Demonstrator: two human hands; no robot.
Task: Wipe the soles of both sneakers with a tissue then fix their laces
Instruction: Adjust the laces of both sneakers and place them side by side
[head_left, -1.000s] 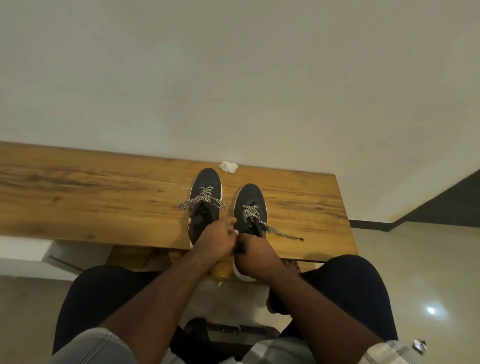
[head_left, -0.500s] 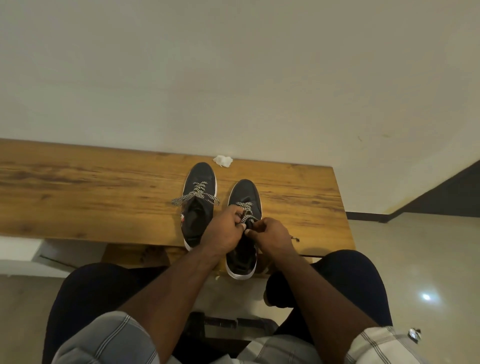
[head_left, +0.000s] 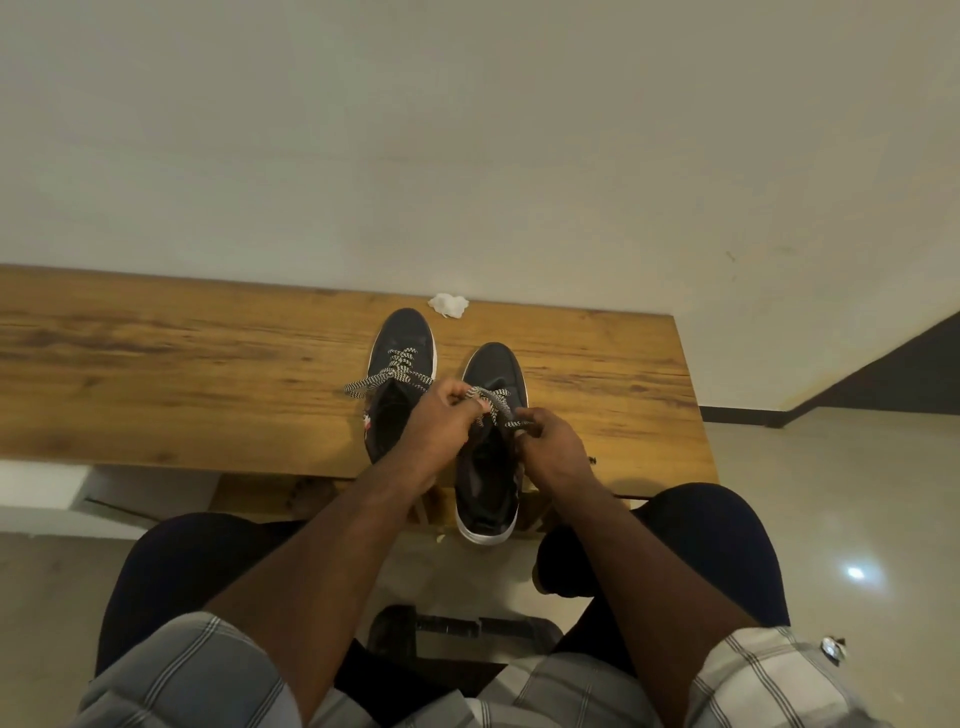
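Nearest you are your two knees in dark trousers and two plaid sleeves, with your two forearms reaching forward between them. Your left hand (head_left: 441, 421) has its fingers curled around a strand of the checkered lace (head_left: 493, 402), and your right hand (head_left: 556, 441) pinches another strand of that same lace just beside it, both hands sitting over the throat of the right sneaker (head_left: 491, 452). That shoe's heel hangs past the near edge of the wooden table (head_left: 182, 374), its white sole rim showing. Just to its left stands the left sneaker (head_left: 402, 353), set a little farther back, its own lace ends (head_left: 363, 387) lying loose to the side. So there are two dark sneakers, side by side, toes pointing away. Beyond them, at the table's far edge against the wall, lies one crumpled white tissue (head_left: 448, 304).
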